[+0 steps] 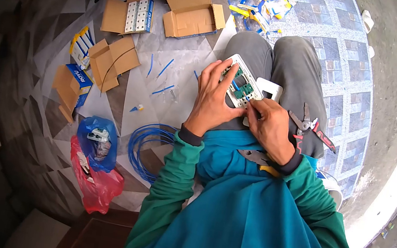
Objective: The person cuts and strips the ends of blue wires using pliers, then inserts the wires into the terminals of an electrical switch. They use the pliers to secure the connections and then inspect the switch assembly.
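Teal sleeves [247, 211] nearest the lens. Left hand [213, 100] grips the white wall-socket plate [239, 83] resting on the lap; right hand [271, 128] pinches its lower edge. Red-handled pliers [308, 126] lie on the right thigh, blue cable coil [145, 141] on the floor.

White switch plate [240, 86] with green modules, blue cable coil [145, 141], red-handled pliers [313, 130], teal sleeves [173, 183]

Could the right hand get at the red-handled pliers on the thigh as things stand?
Probably yes: the red-handled pliers lie uncovered on the thigh just beside the right hand, though that hand is now busy at the switch plate.
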Demonstrator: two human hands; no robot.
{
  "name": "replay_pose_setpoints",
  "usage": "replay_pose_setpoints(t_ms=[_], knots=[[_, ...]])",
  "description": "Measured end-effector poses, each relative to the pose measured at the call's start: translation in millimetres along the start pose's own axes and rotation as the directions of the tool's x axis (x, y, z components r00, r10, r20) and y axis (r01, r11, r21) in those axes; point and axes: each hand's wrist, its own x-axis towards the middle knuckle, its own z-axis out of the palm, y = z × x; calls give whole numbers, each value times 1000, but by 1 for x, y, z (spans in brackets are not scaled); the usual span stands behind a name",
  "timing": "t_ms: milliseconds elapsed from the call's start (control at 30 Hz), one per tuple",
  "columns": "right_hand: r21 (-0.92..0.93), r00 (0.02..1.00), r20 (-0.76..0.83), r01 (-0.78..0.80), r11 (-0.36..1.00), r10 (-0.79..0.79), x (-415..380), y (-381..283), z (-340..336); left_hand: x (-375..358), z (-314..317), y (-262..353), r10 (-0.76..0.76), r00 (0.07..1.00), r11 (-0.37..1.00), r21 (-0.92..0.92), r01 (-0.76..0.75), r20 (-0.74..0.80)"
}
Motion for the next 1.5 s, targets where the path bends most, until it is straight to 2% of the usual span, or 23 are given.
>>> replay_pose_setpoints(t_ms=[100,167,200,267,300,367,400,567,633,767,1167,1233,1267,1300,1367,1400,1500], knots=[[-10,1000,-10,-4,1000,4,3,-5,-3,0,-2,1,-4,1000,1000,6,4,12],[-219,987,-79,117,969,-137,9,-15,-15,0,-3,2,-16,1000,1000,8,16,18],[-219,987,-69,124,968,-142,11,-19,-22,0,-4,3,-12,1000,1000,9,11,19],[-35,999,-25,45,998,-46,11,-25,-34,-2,-5,4,-21,1000,1000,12,20,12],[-33,998,-16,53,998,-53,9,-26,-34,-2,-5,4,-20,999,1000,20,20,24],[143,994,-111,14,990,2,4,-24,-33,-3,-5,2,-25,999,999,27,25,30],[224,987,-161,60,973,-23,3,-17,-26,-3,-5,2,-21,999,999,25,20,26],[139,980,-123,174,975,-158,-3,0,-12,-3,-5,4,-37,999,999,7,37,29],[24,998,-5,66,998,-66,-7,-1,-12,-3,-5,4,-36,999,999,0,36,25],[53,991,5,130,990,-130,-9,3,-10,-2,-6,4,-41,999,999,-3,41,33],[-68,996,85,45,997,-39,-5,-6,-15,-1,-9,2,9,999,1000,-28,-7,53],[280,984,19,-176,944,178,-3,-14,-21,-3,-19,16,-8,999,1000,-11,7,-44],[308,954,107,-300,903,280,-1,-21,-33,-6,-24,28,10,986,1000,2,-10,-167],[305,955,102,-297,905,279,0,-26,-41,-10,-28,36,15,985,1000,-1,-16,-170],[385,939,228,-329,863,256,-1,-30,-52,-19,-36,46,263,957,962,106,-251,-121],[429,939,259,-320,845,225,-2,-31,-56,-19,-34,59,238,953,969,116,-219,-188],[440,948,260,-284,852,182,1,-43,-66,-27,-36,60,218,955,972,131,-194,-201]])
